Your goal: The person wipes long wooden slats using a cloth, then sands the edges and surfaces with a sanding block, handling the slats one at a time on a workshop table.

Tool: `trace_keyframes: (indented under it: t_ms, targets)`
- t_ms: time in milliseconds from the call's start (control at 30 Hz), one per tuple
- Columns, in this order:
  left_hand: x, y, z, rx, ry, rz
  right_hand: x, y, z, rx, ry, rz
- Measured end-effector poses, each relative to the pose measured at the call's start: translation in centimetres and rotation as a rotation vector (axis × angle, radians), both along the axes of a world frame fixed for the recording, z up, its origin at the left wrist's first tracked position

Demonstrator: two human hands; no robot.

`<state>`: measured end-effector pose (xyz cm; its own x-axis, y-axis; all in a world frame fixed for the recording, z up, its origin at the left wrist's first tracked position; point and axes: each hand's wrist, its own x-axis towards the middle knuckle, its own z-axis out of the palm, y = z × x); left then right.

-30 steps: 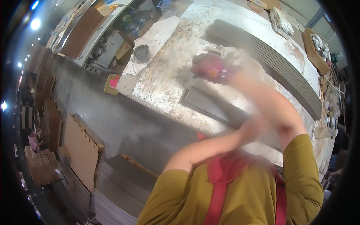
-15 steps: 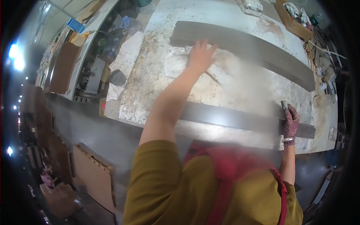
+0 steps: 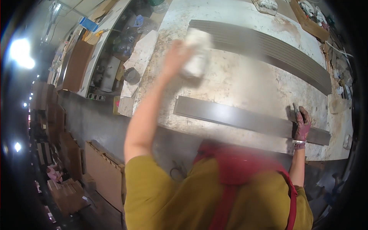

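Observation:
My left hand (image 3: 176, 58), smeared by motion, grips a crumpled white cloth (image 3: 197, 53) lifted over the left part of the worktable (image 3: 234, 73). Behind the cloth lies a stack of long grey strips (image 3: 283, 48), their edges showing as parallel lines. A single-looking long grey strip (image 3: 230, 114) rests along the table's near edge. Over its right end is my right hand (image 3: 303, 126) in a stained pink glove, fingers closed round a short, thin dark tool (image 3: 295, 109) that points up; its exact kind cannot be made out.
A white sheet (image 3: 143, 51) with a dark round container (image 3: 132, 76) lies at the table's left edge. Far right stands a cardboard box (image 3: 308, 23) of rags, with clutter below it. A wrapped white block (image 3: 265, 6) sits at the back. Cardboard panels (image 3: 103, 174) lean at lower left.
My left hand has picked the white cloth up off the table and moved left with it. My right hand stays by the near strip, still holding the tool. The view has shifted slightly.

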<state>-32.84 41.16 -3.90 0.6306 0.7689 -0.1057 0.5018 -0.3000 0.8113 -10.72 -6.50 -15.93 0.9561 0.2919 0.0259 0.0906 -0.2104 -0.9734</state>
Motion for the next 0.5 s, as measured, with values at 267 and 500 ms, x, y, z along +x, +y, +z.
trace_keyframes:
  t_ms: [267, 500]
  targets:
    - [-13.5, -7.3, -9.8, 0.350, 0.413, -0.138, -0.8, 1.5, 0.4, -0.115, -0.175, 0.053]
    - [-15.5, -2.6, -8.7, -0.235, -0.385, 0.370, -0.3, 0.6, -0.8, -0.022, -0.196, 0.056]
